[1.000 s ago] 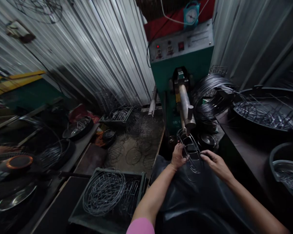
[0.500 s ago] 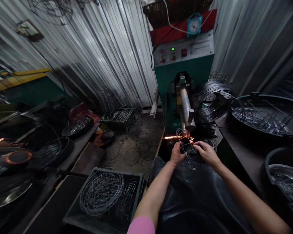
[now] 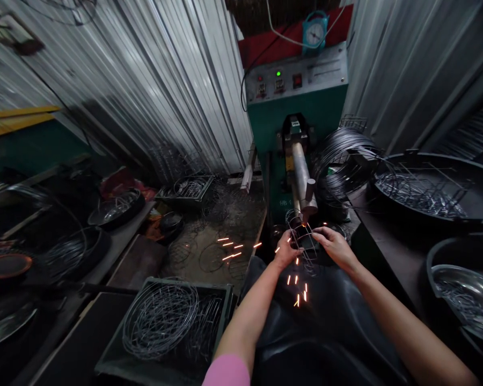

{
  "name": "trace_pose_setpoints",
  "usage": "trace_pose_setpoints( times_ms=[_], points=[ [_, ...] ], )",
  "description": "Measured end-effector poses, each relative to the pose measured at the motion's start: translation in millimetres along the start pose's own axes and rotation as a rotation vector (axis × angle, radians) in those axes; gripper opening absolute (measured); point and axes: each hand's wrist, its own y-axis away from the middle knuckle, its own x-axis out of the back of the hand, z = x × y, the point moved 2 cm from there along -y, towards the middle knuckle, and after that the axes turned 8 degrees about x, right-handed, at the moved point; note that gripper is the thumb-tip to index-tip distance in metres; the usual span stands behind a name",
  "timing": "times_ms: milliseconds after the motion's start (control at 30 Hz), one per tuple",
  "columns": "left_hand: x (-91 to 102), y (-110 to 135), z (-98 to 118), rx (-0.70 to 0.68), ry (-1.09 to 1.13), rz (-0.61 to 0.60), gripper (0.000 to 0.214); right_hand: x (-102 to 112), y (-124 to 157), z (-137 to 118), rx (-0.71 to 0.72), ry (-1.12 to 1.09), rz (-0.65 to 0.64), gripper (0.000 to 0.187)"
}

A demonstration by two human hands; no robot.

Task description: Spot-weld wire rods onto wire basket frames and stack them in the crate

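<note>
Under the electrode arm (image 3: 304,171) of a green spot welder (image 3: 261,120) is a small wire frame (image 3: 309,254), with a glowing spot at the electrode tip. My left hand (image 3: 286,252) is closed on the frame's left side, thumb and fingers pressed round its wires. On the other side, my right hand (image 3: 336,249) pinches a thin wire at the frame's right edge. Whether that wire is a separate piece I cannot tell. Sparks fly left and fall onto the dark apron (image 3: 314,327) on my lap.
A coil of wire (image 3: 346,161) sits right of the welder. Further right are a wide black pan (image 3: 475,187) with cut wire pieces and a dark tub (image 3: 430,279) holding a metal bowl. At lower left a green tray (image 3: 108,356) holds wire rings (image 3: 161,321). A dial clock (image 3: 314,35) hangs on the welder.
The bright streak of sparks at the electrode has broken into scattered sparks over the floor and apron. Both hands stay at the wire frame. The view has shifted slightly.
</note>
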Motion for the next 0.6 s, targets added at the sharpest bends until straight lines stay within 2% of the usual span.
trace_pose_setpoints(
  times_ms=[100,167,233,600],
  points=[
    [2.4,4,1,-0.095,-0.098,-0.009,0.059,5,17,10,-0.077,-0.069,-0.076,0.037],
    [5.2,6,1,-0.113,-0.155,0.013,0.06,7,28,15,-0.107,-0.085,-0.172,0.036],
    [7.3,7,3,-0.131,-0.181,0.033,0.06,8,33,16,-0.111,-0.099,-0.216,0.035],
    [9.9,-11,2,-0.017,0.048,0.037,0.062,-2,-10,-3,-0.001,-0.05,-0.074,0.033]
  ],
)
